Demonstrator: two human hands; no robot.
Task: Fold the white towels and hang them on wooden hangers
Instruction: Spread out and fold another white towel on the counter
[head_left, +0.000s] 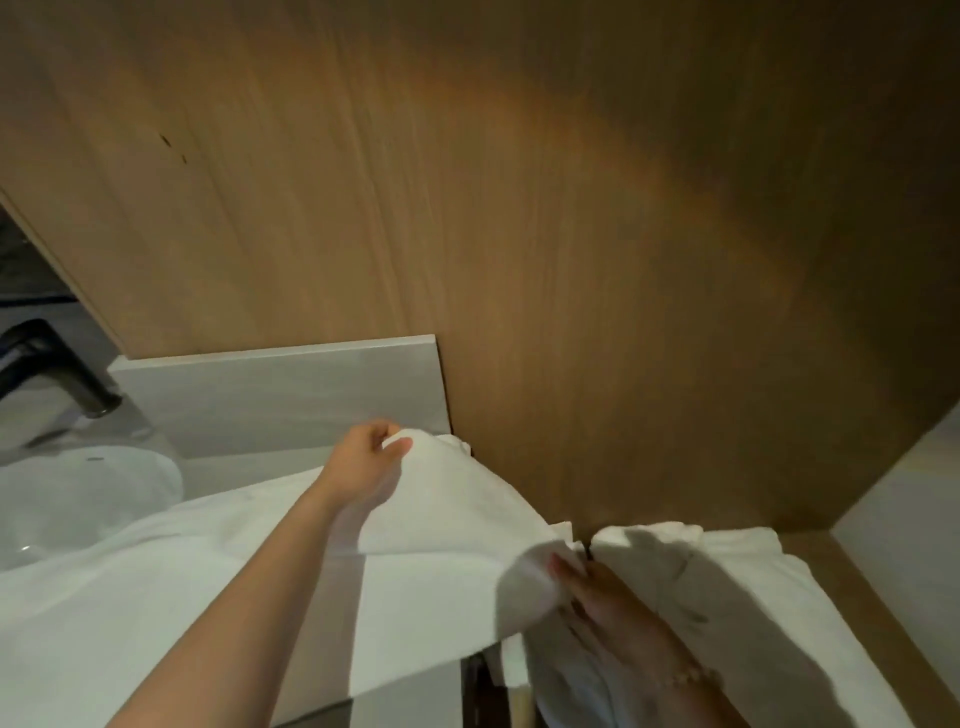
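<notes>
A white towel (447, 525) lies spread over the grey counter in the lower middle of the view. My left hand (369, 457) pinches its far corner and lifts it off the counter. My right hand (597, 597) grips the towel's near right edge, its fingers partly under the cloth. To the right, more white towel (737, 577) lies bunched on a wooden shelf, partly under my right wrist. No wooden hanger is in view.
A wooden wall panel (519, 208) fills the upper view. A white sink basin (78, 499) and a dark tap (57, 369) are at the left. A grey backsplash (280, 384) stands behind the counter. A pale panel (904, 519) borders the shelf at right.
</notes>
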